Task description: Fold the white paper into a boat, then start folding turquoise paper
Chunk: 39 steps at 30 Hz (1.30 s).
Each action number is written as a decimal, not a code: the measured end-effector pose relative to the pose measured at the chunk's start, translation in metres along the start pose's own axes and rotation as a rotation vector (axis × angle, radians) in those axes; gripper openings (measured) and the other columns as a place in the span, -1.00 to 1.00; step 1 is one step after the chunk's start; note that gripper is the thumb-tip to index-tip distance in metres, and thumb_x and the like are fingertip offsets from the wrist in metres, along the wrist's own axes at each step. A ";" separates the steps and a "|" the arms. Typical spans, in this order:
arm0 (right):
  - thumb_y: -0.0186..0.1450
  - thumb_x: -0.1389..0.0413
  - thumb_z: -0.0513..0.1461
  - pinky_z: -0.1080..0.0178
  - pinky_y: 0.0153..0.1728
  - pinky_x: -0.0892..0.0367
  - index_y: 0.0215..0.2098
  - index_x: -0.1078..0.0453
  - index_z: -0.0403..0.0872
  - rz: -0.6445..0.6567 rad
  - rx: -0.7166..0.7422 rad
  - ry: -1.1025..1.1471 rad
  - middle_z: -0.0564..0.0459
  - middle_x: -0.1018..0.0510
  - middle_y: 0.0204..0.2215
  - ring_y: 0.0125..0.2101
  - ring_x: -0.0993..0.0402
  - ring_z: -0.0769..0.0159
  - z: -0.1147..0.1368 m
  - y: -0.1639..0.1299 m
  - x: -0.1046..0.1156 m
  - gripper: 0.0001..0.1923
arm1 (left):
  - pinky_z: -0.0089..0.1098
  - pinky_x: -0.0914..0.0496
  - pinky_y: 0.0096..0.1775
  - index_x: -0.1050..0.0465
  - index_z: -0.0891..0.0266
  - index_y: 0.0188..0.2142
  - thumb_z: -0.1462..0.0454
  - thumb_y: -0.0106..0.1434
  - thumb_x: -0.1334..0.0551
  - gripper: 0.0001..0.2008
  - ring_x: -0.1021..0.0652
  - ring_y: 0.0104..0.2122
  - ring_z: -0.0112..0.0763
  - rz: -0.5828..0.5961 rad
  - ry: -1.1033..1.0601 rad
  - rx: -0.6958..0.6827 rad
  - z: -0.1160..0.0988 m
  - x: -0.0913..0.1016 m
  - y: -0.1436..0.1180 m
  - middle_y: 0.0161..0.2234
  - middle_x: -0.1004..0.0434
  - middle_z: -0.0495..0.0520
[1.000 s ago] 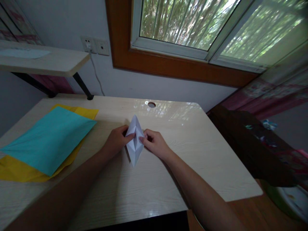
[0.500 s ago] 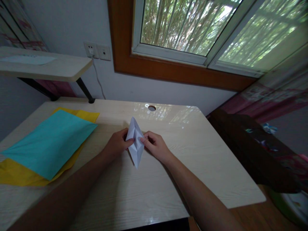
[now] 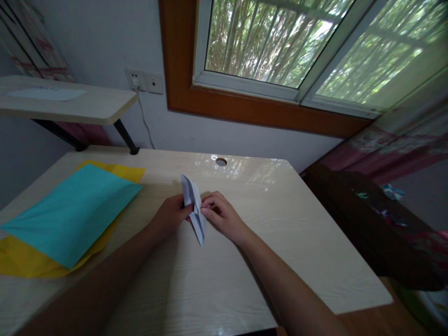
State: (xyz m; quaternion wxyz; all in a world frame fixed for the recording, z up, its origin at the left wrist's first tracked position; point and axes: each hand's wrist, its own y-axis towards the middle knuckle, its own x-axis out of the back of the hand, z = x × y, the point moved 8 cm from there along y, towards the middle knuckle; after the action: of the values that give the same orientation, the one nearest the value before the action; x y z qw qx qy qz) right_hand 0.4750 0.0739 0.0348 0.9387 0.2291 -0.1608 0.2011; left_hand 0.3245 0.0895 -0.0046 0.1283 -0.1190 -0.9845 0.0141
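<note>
A folded sheet of white paper (image 3: 198, 223), pointed at its lower end and creased along its length, is held a little above the table (image 3: 287, 242). My left hand (image 3: 174, 210) grips its left side, the thumb lying across the front and the other fingers behind. At its right edge, my right hand (image 3: 221, 212) has its thumb and fingertips drawn together against the paper. The fingers behind the paper are partly hidden.
Turquoise paper (image 3: 75, 212) lies over yellow paper (image 3: 135, 174) on the left. A raised shelf (image 3: 105, 109) stands at the back left. A round cable hole (image 3: 221, 162) sits near the back edge, below the window. Dark furniture (image 3: 350, 219) is on the right.
The folded paper has turned in my hands, from a broad diamond facing me to a narrower, tilted shape. Its top has swung left. My right thumb has moved from its front to its right edge.
</note>
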 end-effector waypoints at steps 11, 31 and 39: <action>0.29 -0.23 -0.06 0.31 -0.43 -0.16 -0.21 -0.34 -0.02 0.010 -0.293 0.049 0.16 -0.36 -0.43 -0.44 -0.26 0.37 -0.028 -0.007 -0.005 -0.75 | -0.23 -0.53 -0.16 -0.56 0.26 -0.19 0.27 0.14 -0.26 -0.77 -0.64 -0.20 -0.13 0.087 -0.204 -0.019 -0.002 -0.010 0.000 -0.20 -0.67 0.12; 0.21 -0.31 -0.04 0.32 -0.43 -0.16 -0.25 -0.28 -0.02 -0.087 -0.313 0.183 0.19 -0.32 -0.46 -0.45 -0.26 0.39 -0.039 -0.009 0.001 -0.64 | -0.28 -0.49 -0.25 -0.61 0.30 -0.28 0.10 0.10 -0.38 -0.69 -0.64 -0.30 -0.18 0.013 -0.278 0.107 0.012 -0.007 0.000 -0.32 -0.68 0.14; 0.14 -0.34 0.03 0.31 -0.44 -0.16 -0.36 -0.37 -0.06 -0.047 -0.418 0.295 0.18 -0.38 -0.49 -0.48 -0.28 0.40 -0.041 -0.011 -0.002 -0.62 | -0.28 -0.48 -0.24 -0.63 0.28 -0.32 0.09 0.08 -0.39 -0.71 -0.61 -0.32 -0.21 0.041 -0.343 0.133 0.002 -0.007 -0.002 -0.35 -0.68 0.12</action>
State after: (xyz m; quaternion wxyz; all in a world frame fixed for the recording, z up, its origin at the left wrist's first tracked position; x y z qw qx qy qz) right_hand 0.4869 0.0849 -0.0048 0.9834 0.0018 -0.0549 0.1727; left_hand 0.3297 0.0859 -0.0081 -0.0342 -0.1260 -0.9862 0.1019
